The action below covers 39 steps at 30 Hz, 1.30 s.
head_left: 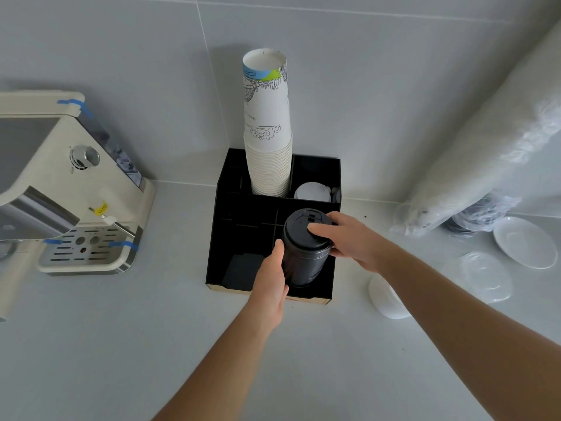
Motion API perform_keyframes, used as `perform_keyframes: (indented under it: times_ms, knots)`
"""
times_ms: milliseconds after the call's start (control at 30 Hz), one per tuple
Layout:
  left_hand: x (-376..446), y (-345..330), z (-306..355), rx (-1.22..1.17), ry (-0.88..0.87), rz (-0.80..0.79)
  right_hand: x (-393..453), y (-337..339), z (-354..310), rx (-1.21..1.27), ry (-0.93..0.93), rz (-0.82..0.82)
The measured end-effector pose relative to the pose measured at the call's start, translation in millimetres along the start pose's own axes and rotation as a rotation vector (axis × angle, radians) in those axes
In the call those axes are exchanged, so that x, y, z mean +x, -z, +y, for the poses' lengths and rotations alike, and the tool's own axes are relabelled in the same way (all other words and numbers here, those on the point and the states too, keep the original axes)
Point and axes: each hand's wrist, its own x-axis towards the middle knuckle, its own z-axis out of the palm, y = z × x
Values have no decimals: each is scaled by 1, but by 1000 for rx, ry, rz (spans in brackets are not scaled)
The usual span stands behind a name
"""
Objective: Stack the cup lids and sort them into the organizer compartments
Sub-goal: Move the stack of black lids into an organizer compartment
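Observation:
A tall stack of black cup lids stands in the front right compartment of the black organizer. My left hand grips the stack's left side. My right hand holds its right side, with fingers pressed on the top lid. White lids lie in the back right compartment. A tower of paper cups rises from the back middle compartment. A short stack of white lids lies on the counter right of the organizer, partly hidden by my right forearm.
A cream espresso machine stands at the left. At the right, plastic-wrapped sleeves lean on the wall. A white saucer and clear lids lie on the counter there.

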Motion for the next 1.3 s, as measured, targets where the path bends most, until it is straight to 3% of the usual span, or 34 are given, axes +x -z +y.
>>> perform_keyframes:
  times_ms: [267, 567, 833, 1300]
  knots:
    - [-7, -4, 22, 267, -248, 43, -3, -6, 8, 4, 88, 79]
    - [-2, -6, 19, 249, -246, 18, -15, -6, 23, 93, 123, 130]
    - [-2, 4, 23, 188, -171, 1, -20, -13, 24, -32, 184, 152]
    - [-3, -1, 18, 240, -223, -15, -28, -15, 29, 63, 178, 196]
